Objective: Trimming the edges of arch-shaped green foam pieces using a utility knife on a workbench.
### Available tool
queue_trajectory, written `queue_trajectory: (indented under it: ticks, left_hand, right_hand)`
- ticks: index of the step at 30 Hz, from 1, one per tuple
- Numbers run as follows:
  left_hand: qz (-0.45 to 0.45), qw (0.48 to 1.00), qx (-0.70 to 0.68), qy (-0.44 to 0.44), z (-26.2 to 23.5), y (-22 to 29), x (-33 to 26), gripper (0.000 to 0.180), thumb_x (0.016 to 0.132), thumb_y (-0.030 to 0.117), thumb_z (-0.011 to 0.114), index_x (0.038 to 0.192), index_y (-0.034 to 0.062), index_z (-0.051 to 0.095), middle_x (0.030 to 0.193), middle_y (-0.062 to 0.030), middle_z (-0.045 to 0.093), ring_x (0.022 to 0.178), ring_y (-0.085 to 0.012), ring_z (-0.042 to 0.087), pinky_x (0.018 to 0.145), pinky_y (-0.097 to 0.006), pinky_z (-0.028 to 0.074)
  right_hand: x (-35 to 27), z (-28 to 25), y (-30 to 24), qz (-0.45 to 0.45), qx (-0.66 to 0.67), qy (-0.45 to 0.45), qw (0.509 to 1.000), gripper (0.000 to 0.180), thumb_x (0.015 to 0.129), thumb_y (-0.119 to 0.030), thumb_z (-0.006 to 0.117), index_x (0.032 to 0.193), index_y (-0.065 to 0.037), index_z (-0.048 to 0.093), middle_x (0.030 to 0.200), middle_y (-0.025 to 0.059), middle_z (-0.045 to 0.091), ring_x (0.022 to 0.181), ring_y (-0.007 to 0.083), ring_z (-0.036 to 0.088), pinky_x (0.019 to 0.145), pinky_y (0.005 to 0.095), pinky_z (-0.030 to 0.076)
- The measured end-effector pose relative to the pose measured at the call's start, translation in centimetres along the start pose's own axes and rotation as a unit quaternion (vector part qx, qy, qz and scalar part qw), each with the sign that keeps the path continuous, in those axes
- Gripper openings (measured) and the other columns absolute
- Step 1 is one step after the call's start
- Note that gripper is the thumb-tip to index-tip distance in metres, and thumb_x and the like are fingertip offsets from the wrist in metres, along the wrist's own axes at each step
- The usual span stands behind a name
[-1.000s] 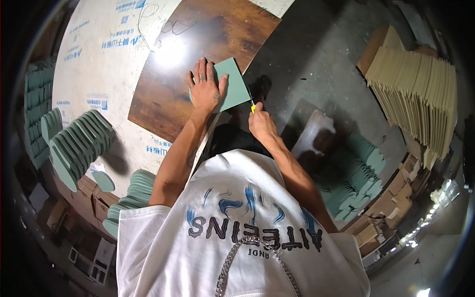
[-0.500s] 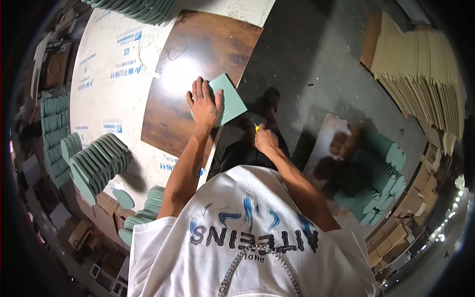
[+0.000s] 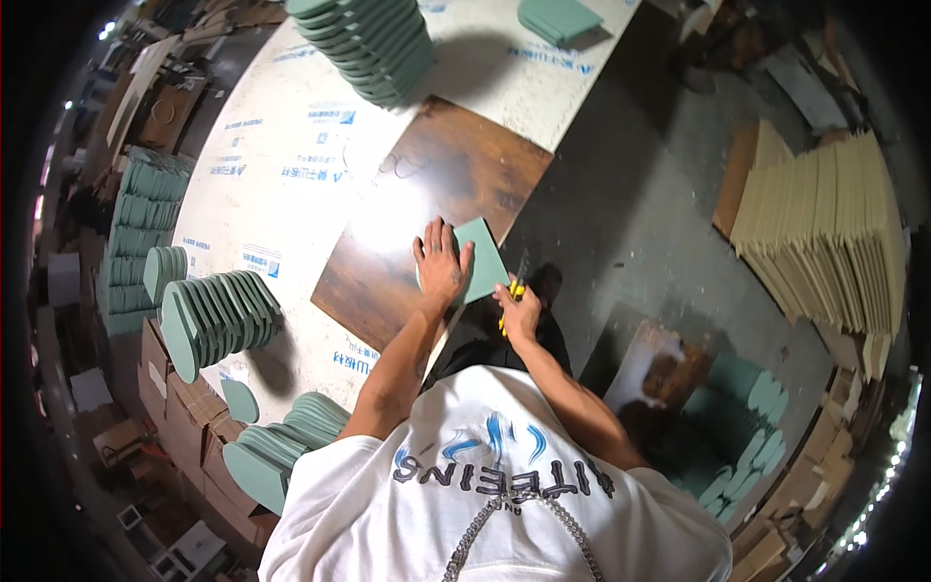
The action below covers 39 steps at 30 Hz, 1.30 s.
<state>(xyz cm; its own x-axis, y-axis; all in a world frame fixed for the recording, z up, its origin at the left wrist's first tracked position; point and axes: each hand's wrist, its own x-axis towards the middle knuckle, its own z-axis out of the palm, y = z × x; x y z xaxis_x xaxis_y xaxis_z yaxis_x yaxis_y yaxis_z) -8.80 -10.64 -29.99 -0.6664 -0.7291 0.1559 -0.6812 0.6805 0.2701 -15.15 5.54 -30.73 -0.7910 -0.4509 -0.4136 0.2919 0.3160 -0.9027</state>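
Observation:
A flat pale-green sheet (image 3: 487, 259) with straight edges lies on a brown wood-grain board (image 3: 495, 167), its corner jutting past the board's right edge. My left hand (image 3: 442, 266) rests flat on the sheet's left part, fingers stretched out and thumb spread. A yellow utility knife (image 3: 516, 291) is in my right hand (image 3: 522, 313), its dark blade pointing away from me. That hand is closed round the knife close to the sheet's near right corner. Whether the fingers touch the sheet, I cannot tell.
Under the board is a white printed table (image 3: 291, 209). Stacks of green rounded pieces stand on it, at the far side (image 3: 373, 48) and left (image 3: 223, 320). Beige sheets (image 3: 815, 233) stand at the right. Another green stack (image 3: 742, 417) is at lower right.
My right hand has come up to the sheet's corner with the knife, whose blade now shows more. My left hand stays flat on the sheet. The whole view has shifted.

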Motion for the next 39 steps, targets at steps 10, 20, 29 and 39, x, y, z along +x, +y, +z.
queue_trajectory:
  ticks: [10,20,29,39]
  left_hand:
    - [-0.302,0.945,-0.122,-0.007,0.9,6.8,2.5,0.054,0.092,0.041,0.053,0.126,-0.0008,0.055,0.145,-0.0257,0.039,0.126,-0.0453,0.04,0.099,-0.062,0.031]
    - [-0.21,0.872,-0.286,0.337,-9.2,2.1,25.6,0.03,0.096,0.027,0.059,0.101,-0.003,0.062,0.088,-0.0213,0.063,0.082,-0.0348,0.06,0.076,-0.042,0.047]
    - [-0.328,0.879,-0.282,0.202,-26.6,-9.6,43.6,0.049,0.081,0.045,0.075,0.077,-0.0034,0.069,0.056,-0.0057,0.054,0.048,-0.0142,0.046,0.047,-0.03,0.036]
    - [-0.158,0.74,-0.634,0.162,-32.4,-14.9,35.7,0.032,0.093,0.021,0.066,0.111,-0.0044,0.063,0.083,-0.007,0.062,0.066,-0.0141,0.057,0.059,-0.023,0.048]
  right_hand:
    - [6.8,-3.0,-4.7,-0.081,0.002,0.053,0.995,0.023,0.089,-0.01,0.07,0.103,0.007,0.065,0.082,0.0101,0.067,0.059,0.0144,0.062,0.056,0.0279,0.053]
    - [21.8,-4.3,-16.4,-0.032,0.183,0.001,0.983,0.012,0.092,-0.007,0.063,0.1,0.001,0.06,0.076,0.0064,0.061,0.067,0.0154,0.061,0.062,0.0291,0.05]
    - [27.1,-8.3,-13.5,-0.045,-0.042,-0.1,0.993,0.016,0.095,-0.011,0.061,0.104,0.002,0.059,0.079,0.0106,0.068,0.059,0.015,0.065,0.053,0.0257,0.05]
    - [23.0,-11.7,-11.8,0.063,0.029,-0.029,0.997,0.018,0.094,-0.008,0.059,0.11,0.001,0.058,0.081,0.011,0.068,0.063,0.015,0.063,0.057,0.0263,0.051]
